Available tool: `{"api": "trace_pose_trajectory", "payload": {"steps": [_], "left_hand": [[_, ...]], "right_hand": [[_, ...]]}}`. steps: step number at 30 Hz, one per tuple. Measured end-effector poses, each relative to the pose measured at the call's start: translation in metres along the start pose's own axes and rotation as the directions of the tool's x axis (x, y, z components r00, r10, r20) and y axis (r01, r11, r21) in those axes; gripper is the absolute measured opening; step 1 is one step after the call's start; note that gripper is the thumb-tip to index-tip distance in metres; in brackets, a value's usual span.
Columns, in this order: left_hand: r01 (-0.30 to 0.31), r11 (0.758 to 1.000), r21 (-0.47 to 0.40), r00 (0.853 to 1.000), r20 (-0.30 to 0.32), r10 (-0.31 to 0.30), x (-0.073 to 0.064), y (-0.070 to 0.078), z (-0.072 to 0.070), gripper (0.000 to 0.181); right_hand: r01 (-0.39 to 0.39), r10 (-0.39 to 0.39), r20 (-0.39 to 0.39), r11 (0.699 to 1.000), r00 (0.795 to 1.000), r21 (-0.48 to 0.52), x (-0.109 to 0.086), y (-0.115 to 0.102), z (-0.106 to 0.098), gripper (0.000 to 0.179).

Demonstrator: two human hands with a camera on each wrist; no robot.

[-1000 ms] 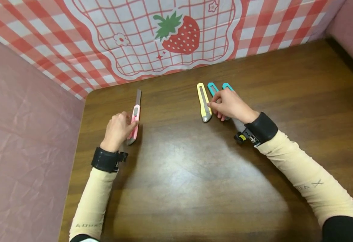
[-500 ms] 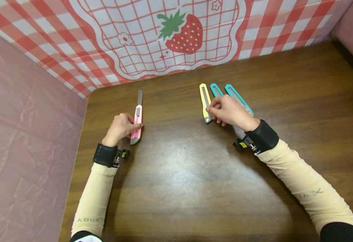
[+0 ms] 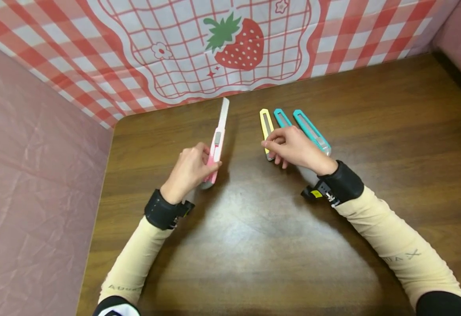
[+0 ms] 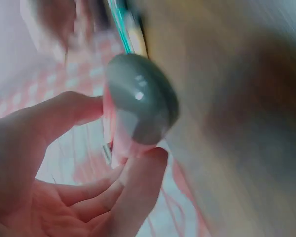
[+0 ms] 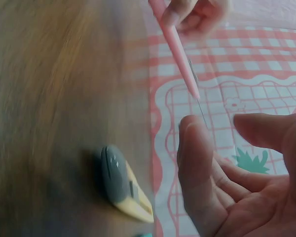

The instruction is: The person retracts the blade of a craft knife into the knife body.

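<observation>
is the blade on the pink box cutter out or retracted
Out: a long grey blade sticks past the pink box cutter body, toward the checked cloth, held by the left hand.

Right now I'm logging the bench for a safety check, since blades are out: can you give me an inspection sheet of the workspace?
Surface: dark wooden table, bare in the near half.
Job's things: pink utility knife, blade extended, pointing away from the person; yellow utility knife lying on the table.
Clutter: two teal utility knives beside the yellow one.
Hands: left hand grips the pink knife's rear end; right hand sits over the yellow knife's near end, fingers loosely curled, holding nothing.
Cables: nothing seen.
Surroundings: red checked strawberry cloth behind; pink sheeting at left.
</observation>
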State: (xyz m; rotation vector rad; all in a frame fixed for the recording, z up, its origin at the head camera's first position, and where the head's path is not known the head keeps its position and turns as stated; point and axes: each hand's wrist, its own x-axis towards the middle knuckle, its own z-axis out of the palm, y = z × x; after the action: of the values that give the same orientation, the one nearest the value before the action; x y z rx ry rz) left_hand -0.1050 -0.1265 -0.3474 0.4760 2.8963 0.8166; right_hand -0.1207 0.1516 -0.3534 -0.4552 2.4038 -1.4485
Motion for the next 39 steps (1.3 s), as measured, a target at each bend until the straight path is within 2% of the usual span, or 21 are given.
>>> {"api": "trace_pose_trajectory", "payload": {"steps": [2, 5, 10, 14, 19, 21, 24, 27, 31, 35, 39], "left_hand": [[-0.079, 0.997, 0.025, 0.996, -0.029, 0.079, 0.0, 0.014, 0.009, 0.033], [-0.172, 0.984, 0.039, 0.983, -0.059, 0.174, 0.001, 0.034, 0.022, 0.031], [-0.282, 0.959, 0.028, 0.956, -0.079, 0.284, 0.004, 0.058, 0.043, 0.031], [-0.33, 0.944, -0.013, 0.938, -0.112, 0.327, 0.009, 0.071, 0.055, 0.031], [-0.364, 0.928, -0.086, 0.922, -0.172, 0.346, 0.017, 0.079, 0.063, 0.034], [-0.37, 0.921, -0.119, 0.92, -0.181, 0.346, 0.02, 0.08, 0.064, 0.036], [-0.361, 0.917, -0.167, 0.927, -0.173, 0.333, 0.024, 0.082, 0.066, 0.039], [-0.325, 0.918, -0.229, 0.945, -0.12, 0.305, 0.025, 0.082, 0.069, 0.042], [-0.257, 0.91, -0.326, 0.963, -0.014, 0.268, 0.024, 0.081, 0.072, 0.044], [-0.207, 0.873, -0.441, 0.958, 0.088, 0.272, 0.024, 0.081, 0.073, 0.039], [-0.133, 0.811, -0.57, 0.937, 0.195, 0.29, 0.024, 0.08, 0.077, 0.031]], "right_hand": [[0.008, -0.008, -0.007, 0.999, 1.0, 0.051, 0.0, -0.002, 0.001, 0.027], [0.007, -0.003, -0.035, 0.994, 0.999, 0.109, 0.0, -0.004, 0.002, 0.031], [-0.006, 0.018, -0.067, 0.985, 0.998, 0.173, 0.0, -0.003, 0.001, 0.026], [0.001, 0.016, -0.083, 0.98, 0.996, 0.2, 0.0, 0.0, -0.004, 0.026], [0.051, -0.028, -0.134, 0.985, 0.991, 0.167, -0.001, 0.0, -0.017, 0.028], [0.064, -0.043, -0.141, 0.987, 0.989, 0.145, -0.003, -0.002, -0.023, 0.029], [0.076, -0.06, -0.134, 0.991, 0.989, 0.115, -0.004, -0.004, -0.03, 0.029], [0.082, -0.07, -0.126, 0.993, 0.989, 0.09, -0.004, -0.003, -0.033, 0.029], [0.096, -0.089, -0.13, 0.994, 0.988, 0.053, -0.004, -0.001, -0.037, 0.029], [0.103, -0.099, -0.158, 0.994, 0.982, 0.019, -0.007, -0.006, -0.043, 0.027], [0.111, -0.113, -0.184, 0.994, 0.976, -0.021, -0.016, -0.026, -0.047, 0.028]]}}
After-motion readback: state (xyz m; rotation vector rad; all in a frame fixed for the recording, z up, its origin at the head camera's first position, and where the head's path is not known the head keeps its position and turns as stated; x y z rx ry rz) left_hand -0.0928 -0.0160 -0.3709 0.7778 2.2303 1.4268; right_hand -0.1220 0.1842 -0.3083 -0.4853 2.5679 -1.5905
